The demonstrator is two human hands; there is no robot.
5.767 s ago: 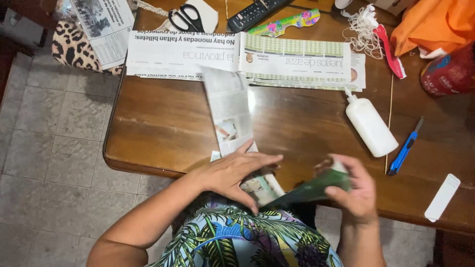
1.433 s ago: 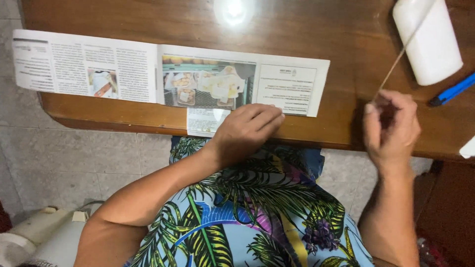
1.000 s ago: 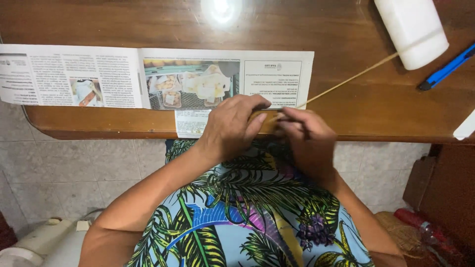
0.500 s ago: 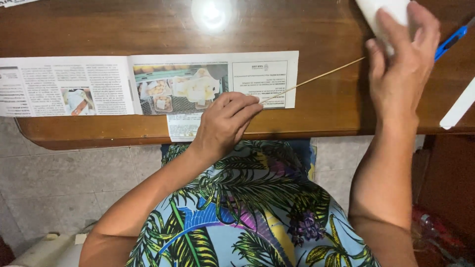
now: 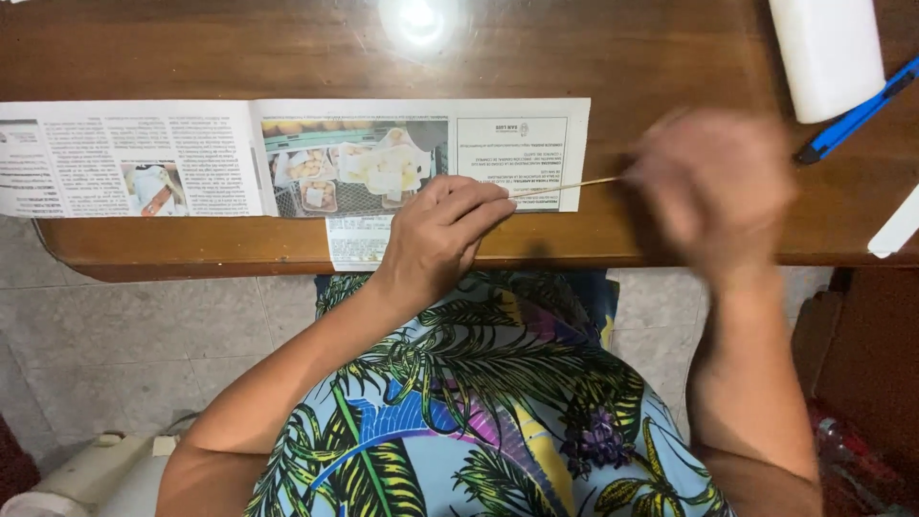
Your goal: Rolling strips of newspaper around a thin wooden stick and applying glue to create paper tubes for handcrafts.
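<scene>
Head view, looking straight down: a long newspaper strip (image 5: pixel 287 158) lies flat along the near edge of the wooden table (image 5: pixel 239 53), its right end near the middle of that edge and its left end running out of the picture. A small flap of the paper hangs just over the near edge below the strip's middle.

Left hand (image 5: pixel 442 235) rests palm down at the near edge, fingers (image 5: pixel 479 206) stretched onto the lower right corner of the strip and pressing on a thin wooden skewer (image 5: pixel 565 186). That stick lies nearly level across the strip's right end, pointing toward the right hand (image 5: pixel 713 191).

Right hand is blurred over the table right of the strip, at the skewer's far end; whether it pinches the stick or hangs loose cannot be told.

At the far right corner stands a white bottle (image 5: pixel 828 53), with a blue utility knife (image 5: pixel 857 110) just beside it and a white flat piece (image 5: pixel 898 225) at the right edge. A bright lamp glare (image 5: pixel 419 19) shines on the wood above the strip.
</scene>
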